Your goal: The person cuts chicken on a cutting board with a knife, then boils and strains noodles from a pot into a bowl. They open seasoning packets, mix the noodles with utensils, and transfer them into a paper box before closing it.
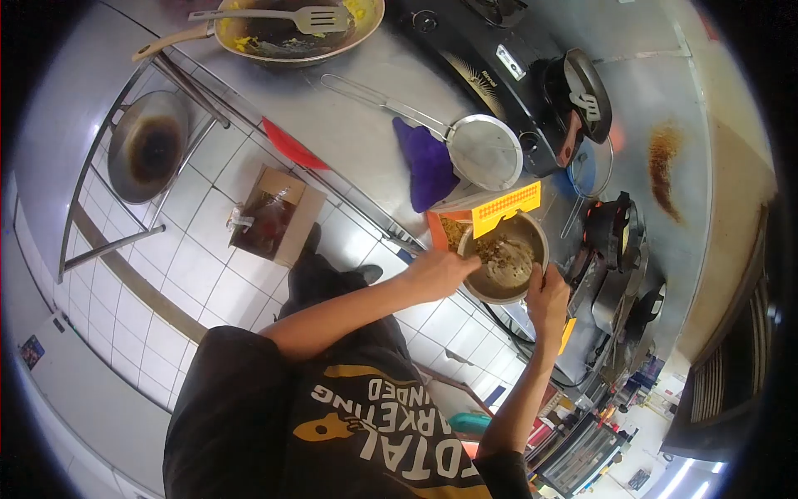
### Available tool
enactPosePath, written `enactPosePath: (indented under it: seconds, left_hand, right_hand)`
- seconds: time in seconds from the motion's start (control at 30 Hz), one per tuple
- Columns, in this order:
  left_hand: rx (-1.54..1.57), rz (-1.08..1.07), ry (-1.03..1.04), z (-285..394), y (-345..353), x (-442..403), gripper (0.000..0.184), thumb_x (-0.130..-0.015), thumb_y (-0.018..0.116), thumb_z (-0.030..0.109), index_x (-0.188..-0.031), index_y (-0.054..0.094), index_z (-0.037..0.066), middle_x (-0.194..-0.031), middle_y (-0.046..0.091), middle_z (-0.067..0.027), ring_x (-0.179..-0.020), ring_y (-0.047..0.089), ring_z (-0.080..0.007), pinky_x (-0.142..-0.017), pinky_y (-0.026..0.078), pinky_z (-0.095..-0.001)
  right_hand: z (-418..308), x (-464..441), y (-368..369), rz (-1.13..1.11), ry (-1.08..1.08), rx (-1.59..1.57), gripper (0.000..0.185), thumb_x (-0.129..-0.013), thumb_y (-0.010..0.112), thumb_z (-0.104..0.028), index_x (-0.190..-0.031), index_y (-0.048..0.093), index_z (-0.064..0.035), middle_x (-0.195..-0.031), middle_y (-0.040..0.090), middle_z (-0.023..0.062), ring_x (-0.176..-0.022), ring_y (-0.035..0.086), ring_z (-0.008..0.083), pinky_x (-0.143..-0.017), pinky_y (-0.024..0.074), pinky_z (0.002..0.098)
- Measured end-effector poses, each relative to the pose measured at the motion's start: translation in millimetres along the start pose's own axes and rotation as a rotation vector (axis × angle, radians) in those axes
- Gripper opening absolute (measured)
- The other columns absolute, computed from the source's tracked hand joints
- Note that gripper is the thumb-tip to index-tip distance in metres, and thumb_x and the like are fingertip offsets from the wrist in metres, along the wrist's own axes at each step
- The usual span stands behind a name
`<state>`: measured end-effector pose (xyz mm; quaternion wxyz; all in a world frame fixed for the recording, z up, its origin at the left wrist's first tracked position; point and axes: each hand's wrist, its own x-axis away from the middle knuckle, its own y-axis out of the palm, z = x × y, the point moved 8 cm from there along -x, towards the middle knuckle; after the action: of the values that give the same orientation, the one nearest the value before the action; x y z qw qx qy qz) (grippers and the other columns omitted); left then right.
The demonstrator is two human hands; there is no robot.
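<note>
A round metal bowl (534,241) with brown crumbly bits and a pale residue inside is tilted in front of me at the counter's edge. My left hand (445,273) is closed at its near left rim, thumb and fingers pinched together. On the opposite side, my right hand (549,303) is closed on the bowl's right edge, most of the fingertips hidden. An orange and yellow box (505,209) stands directly behind the bowl, its patterned flap up by the rim. More brown crumbs (454,233) show inside that box.
A metal strainer (485,153) and a purple cloth (426,164) lie on the steel counter (349,112). Farther back are a frying pan (287,51) with a slotted spatula (320,19), a black stove (474,71) and another pan (600,96). An open cardboard box (298,223) stands on the tiled floor.
</note>
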<state>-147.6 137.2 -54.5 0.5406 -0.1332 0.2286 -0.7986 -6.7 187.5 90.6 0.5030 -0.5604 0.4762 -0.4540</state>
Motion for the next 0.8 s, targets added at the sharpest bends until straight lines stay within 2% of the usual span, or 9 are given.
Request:
enactPosePath:
  seconds: [0.03,0.13,0.37,0.43,0.5,0.57,0.63,0.73,0.8]
  left_hand:
    - [0.035,0.012,0.104,9.8,2.7,0.3,0.024,-0.084,0.057,0.005,-0.107,0.061,0.005,-0.069,0.067,-0.0195,-0.067,0.071,-0.0362,-0.056,0.056,-0.0459]
    - [-0.018,0.002,-0.057,3.7,-0.3,0.7,0.025,-0.084,0.058,0.006,-0.109,0.061,0.006,-0.070,0.067,-0.0187,-0.068,0.071,-0.0372,-0.058,0.056,-0.0478]
    - [-0.011,-0.154,0.076,2.2,3.6,17.7,0.027,-0.081,0.058,0.004,-0.108,0.062,0.005,-0.071,0.068,-0.0168,-0.070,0.071,-0.0365,-0.062,0.056,-0.0493]
    - [-0.056,-0.014,-0.048,-15.2,-8.8,15.0,0.026,-0.080,0.058,0.003,-0.106,0.063,0.004,-0.070,0.067,-0.0170,-0.070,0.071,-0.0357,-0.060,0.056,-0.0476]
    - [-0.086,-0.068,-0.026,-8.7,-13.6,15.0,0.026,-0.080,0.058,0.003,-0.105,0.063,0.005,-0.069,0.067,-0.0167,-0.070,0.071,-0.0355,-0.059,0.056,-0.0472]
    - [-0.119,-0.124,-0.013,-7.4,-11.8,16.8,0.025,-0.080,0.058,0.003,-0.104,0.063,0.005,-0.069,0.066,-0.0164,-0.070,0.071,-0.0353,-0.058,0.056,-0.0467]
    - [-0.111,-0.041,0.115,-4.6,-4.5,15.7,0.021,-0.081,0.057,0.004,-0.101,0.062,0.004,-0.068,0.066,-0.0168,-0.069,0.071,-0.0350,-0.057,0.057,-0.0459]
    - [-0.159,0.088,0.103,-14.9,-10.2,10.5,0.019,-0.082,0.057,0.004,-0.101,0.061,0.004,-0.068,0.066,-0.0166,-0.069,0.071,-0.0348,-0.057,0.057,-0.0460]
    - [-0.195,0.042,0.059,-17.8,-13.2,10.7,0.020,-0.082,0.058,0.005,-0.102,0.060,0.003,-0.068,0.066,-0.0167,-0.068,0.071,-0.0349,-0.057,0.057,-0.0462]
  right_hand:
    - [1.8,-0.4,2.3,-0.028,0.025,-0.026,0.033,-0.096,0.058,-0.022,-0.075,0.055,0.0031,-0.069,0.057,0.0303,-0.067,0.057,0.0503,-0.062,0.0412,0.0554]
    - [1.2,-0.1,1.8,-0.045,0.043,-0.036,0.033,-0.096,0.059,-0.021,-0.074,0.055,0.0034,-0.069,0.058,0.0302,-0.067,0.057,0.0500,-0.062,0.0412,0.0549]
    - [-2.5,-0.3,-1.8,-0.026,0.024,-0.010,0.027,-0.093,0.058,-0.019,-0.077,0.060,0.0037,-0.067,0.059,0.0288,-0.066,0.060,0.0484,-0.067,0.0487,0.0522]
    - [-1.1,1.6,-2.3,0.003,0.023,-0.023,0.030,-0.095,0.058,-0.020,-0.078,0.058,0.0046,-0.068,0.058,0.0288,-0.065,0.059,0.0485,-0.062,0.0456,0.0506]
    - [-2.9,-0.1,-2.8,0.030,0.009,-0.041,0.033,-0.097,0.057,-0.022,-0.078,0.055,0.0055,-0.068,0.057,0.0289,-0.064,0.059,0.0485,-0.056,0.0425,0.0489]
    - [-4.1,-1.4,-0.4,0.017,0.040,0.008,0.031,-0.096,0.057,-0.021,-0.080,0.058,0.0057,-0.070,0.059,0.0295,-0.066,0.060,0.0488,-0.059,0.0438,0.0506]
    - [-20.4,-4.7,-8.0,0.006,0.042,-0.024,0.030,-0.095,0.057,-0.021,-0.081,0.059,0.0057,-0.072,0.059,0.0299,-0.069,0.061,0.0490,-0.061,0.0447,0.0516]
    - [-17.4,-6.8,-4.7,-0.007,0.062,-0.001,0.029,-0.092,0.057,-0.021,-0.083,0.062,0.0055,-0.075,0.061,0.0306,-0.074,0.063,0.0492,-0.065,0.0469,0.0536]
    - [-11.7,-7.9,-0.9,-0.006,0.082,0.050,0.028,-0.091,0.057,-0.021,-0.084,0.063,0.0053,-0.077,0.062,0.0310,-0.078,0.064,0.0493,-0.068,0.0482,0.0547]
